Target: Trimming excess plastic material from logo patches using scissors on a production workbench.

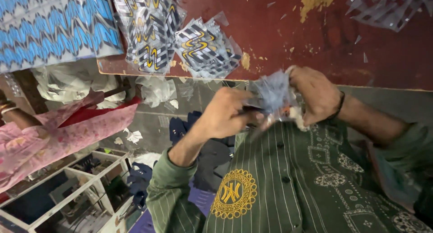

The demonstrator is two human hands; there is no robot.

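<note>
Both hands up close, left hand (223,113) and right hand (315,95) pinching a crinkly clear packet (273,98), patterned packet stacks (180,39) on the red table (315,48), table edge just beyond, co-worker's pink sleeve (67,134) well left

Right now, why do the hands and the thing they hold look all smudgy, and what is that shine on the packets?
In the head view, the left hand, right hand and the crinkly clear packet between them are smeared by motion blur; the packets on the red table look sharper, and their plastic wrap throws back white glare; the edges of the view bend from the wide lens.
</note>
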